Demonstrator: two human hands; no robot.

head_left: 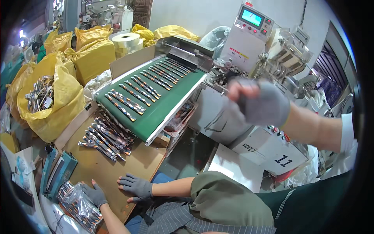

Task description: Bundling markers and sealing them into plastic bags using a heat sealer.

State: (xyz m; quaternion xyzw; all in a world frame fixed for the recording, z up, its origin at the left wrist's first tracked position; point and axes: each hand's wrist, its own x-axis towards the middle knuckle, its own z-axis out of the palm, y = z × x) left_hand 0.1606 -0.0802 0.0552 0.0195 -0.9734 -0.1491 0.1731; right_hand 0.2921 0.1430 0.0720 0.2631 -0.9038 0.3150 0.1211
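Note:
My left hand, in a grey fingerless glove, rests against a clear plastic bag of patterned sachets at the table's left edge. Its fingers reach over the bag and the thumb stands apart. Flat on the brown tabletop lies my right hand, gloved the same way, fingers spread with nothing in them. Beyond both hands is a loose pile of slim black, white and orange sachets. A teal bag sealer stands beside the plastic bag.
A green conveyor belt carries a row of sachets. A co-worker's gloved hand, motion-blurred, reaches in from the right before a machine with a lit screen. Yellow sacks crowd the left; one holds loose sachets.

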